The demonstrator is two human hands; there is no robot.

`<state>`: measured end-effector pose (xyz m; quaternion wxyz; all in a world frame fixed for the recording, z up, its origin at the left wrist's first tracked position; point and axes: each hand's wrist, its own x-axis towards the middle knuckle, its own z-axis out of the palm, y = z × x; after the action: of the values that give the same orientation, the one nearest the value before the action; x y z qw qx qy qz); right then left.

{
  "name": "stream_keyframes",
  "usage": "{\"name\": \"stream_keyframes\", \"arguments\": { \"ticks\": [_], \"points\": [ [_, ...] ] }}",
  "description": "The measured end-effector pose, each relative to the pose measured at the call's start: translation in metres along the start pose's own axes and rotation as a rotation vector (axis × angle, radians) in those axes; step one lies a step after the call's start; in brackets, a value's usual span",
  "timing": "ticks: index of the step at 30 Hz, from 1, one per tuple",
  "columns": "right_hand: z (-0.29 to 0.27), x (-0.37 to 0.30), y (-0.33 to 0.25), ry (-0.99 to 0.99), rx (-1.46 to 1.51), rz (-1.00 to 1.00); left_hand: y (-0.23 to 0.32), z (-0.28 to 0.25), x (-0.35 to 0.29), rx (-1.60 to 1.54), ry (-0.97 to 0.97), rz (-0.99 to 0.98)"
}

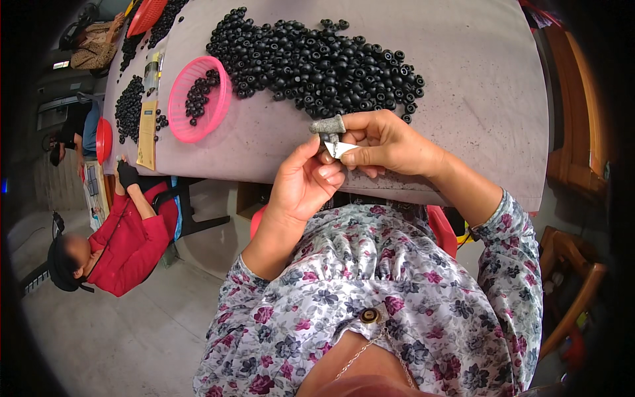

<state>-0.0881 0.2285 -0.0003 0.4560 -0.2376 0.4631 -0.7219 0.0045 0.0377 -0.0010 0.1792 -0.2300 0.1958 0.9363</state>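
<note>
Both my hands meet over the table's near edge, fingertips close together. My left hand [308,177] is closed, its thumb and fingers pinching a small dark part [325,140], mostly covered by fingers. From the right, my right hand [390,147] comes against the same spot. A grey sleeve-like finger cover [328,124] sits at the tip of its index finger. Between its thumb and fingers is a small white pointed piece [340,149], touching or very near the dark part; I cannot tell which. Just beyond lies a wide pile of small round black parts with holes [317,63].
A pink plastic basket [223,99] holding several black parts stands left of the pile. Farther left are a yellow-brown card [147,135], another black heap [129,106] and a red basket [104,140]. A co-worker in red [135,255] sits at the table's left side. A wooden chair [572,291] stands right.
</note>
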Motion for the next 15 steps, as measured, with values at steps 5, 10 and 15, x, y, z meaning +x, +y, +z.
{"name": "stream_keyframes", "arguments": {
  "ticks": [5, 10, 15],
  "points": [
    [-0.0037, 0.0016, 0.0021, -0.029, 0.043, -0.002, -0.0006, 0.0026, 0.0, 0.004, -0.026, -0.003],
    [-0.0023, 0.0003, 0.0001, -0.03, 0.044, -0.007, -0.0015, 0.0066, -0.0005, 0.006, 0.02, 0.016],
    [-0.0022, 0.0002, -0.0019, -0.031, 0.029, 0.009, -0.002, 0.0046, -0.0006, -0.008, 0.016, 0.01]
  ]
}}
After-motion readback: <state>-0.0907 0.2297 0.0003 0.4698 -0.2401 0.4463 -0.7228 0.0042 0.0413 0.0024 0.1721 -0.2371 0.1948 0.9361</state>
